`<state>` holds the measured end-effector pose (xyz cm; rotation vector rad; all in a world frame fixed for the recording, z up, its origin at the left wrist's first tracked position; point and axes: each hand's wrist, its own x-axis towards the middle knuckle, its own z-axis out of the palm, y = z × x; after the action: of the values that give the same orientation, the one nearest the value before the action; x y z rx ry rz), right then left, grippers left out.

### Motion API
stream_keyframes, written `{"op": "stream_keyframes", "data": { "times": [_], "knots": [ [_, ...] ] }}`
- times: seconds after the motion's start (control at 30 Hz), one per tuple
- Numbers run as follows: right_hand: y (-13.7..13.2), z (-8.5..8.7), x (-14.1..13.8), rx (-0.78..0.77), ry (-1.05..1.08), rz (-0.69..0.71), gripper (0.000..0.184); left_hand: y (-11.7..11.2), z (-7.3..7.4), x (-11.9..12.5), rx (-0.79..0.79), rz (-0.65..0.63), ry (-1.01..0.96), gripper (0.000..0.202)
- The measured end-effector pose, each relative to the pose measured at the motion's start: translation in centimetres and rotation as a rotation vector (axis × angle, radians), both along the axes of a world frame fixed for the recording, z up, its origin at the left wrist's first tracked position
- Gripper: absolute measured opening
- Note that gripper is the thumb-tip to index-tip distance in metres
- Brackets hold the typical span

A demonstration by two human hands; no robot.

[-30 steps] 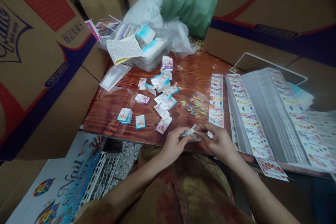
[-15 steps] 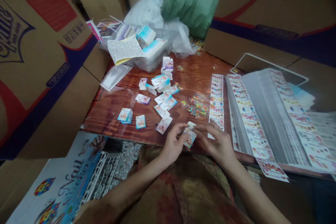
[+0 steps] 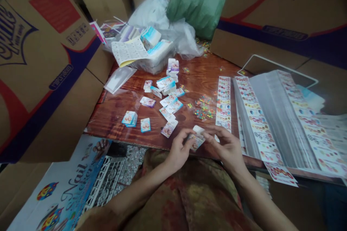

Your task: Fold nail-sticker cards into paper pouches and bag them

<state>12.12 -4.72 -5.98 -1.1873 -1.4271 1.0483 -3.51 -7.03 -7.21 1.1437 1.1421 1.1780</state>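
Observation:
A small printed cardboard box (image 3: 197, 143) with a raised white flap is held above the table's front edge. My left hand (image 3: 179, 149) is closed around its left side, thumb on the printed face. At the box's upper right, the thumb and fingers of my right hand (image 3: 227, 145) pinch near the flap; whether something small is between them is hidden. Just beyond lie several small flat boxes (image 3: 173, 105) with hand pictures. Colourful little packets (image 3: 204, 107) are heaped behind my right hand, beside a strip of printed stickers (image 3: 223, 97).
Thick stacks of sticker sheets (image 3: 271, 115) cover the table's right side. Large cartons stand at the left (image 3: 54, 79) and right (image 3: 271, 43). A plastic-wrapped bundle of boxes (image 3: 154, 61) sits at the back left. A Nail Stickers carton (image 3: 65, 184) is below left.
My right hand's thumb has come in against the box's upper edge by the flap. The box has tilted slightly, while my left hand keeps its hold.

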Motion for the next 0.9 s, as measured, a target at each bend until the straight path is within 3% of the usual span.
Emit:
{"op": "stream_keyframes", "data": {
  "times": [0.07,0.2,0.27,0.4,0.5,0.57,0.77,0.9],
  "knots": [
    [0.1,-0.4,-0.2,-0.137,0.173,-0.041,0.039,0.0,0.2,0.1,-0.040,0.000,-0.040,0.014],
    [0.2,-1.1,-0.8,-0.426,0.322,0.115,0.045,-0.1,0.4,0.1,-0.067,-0.021,-0.015,0.013],
    [0.1,-1.2,-0.9,-0.394,0.270,0.119,0.038,-0.2,0.4,0.0,-0.036,-0.030,0.054,0.011],
    [-0.4,-0.2,-0.7,-0.031,-0.025,0.085,0.023,-0.3,0.6,0.0,-0.028,-0.027,0.140,0.011],
    [-0.6,0.4,-0.4,0.084,-0.114,0.133,0.018,-0.4,0.8,0.2,-0.099,0.001,0.087,0.016],
    [-0.5,0.4,-0.4,0.043,-0.075,0.111,0.016,-0.5,0.8,0.3,-0.134,-0.005,0.035,0.019],
    [0.1,-0.4,-0.4,-0.291,0.110,0.022,0.023,-0.4,0.9,0.5,-0.138,-0.034,-0.008,0.018],
    [0.2,-0.4,-0.3,-0.336,0.155,0.006,0.018,-0.5,0.9,0.5,-0.172,-0.056,-0.028,0.019]
  ]
}}
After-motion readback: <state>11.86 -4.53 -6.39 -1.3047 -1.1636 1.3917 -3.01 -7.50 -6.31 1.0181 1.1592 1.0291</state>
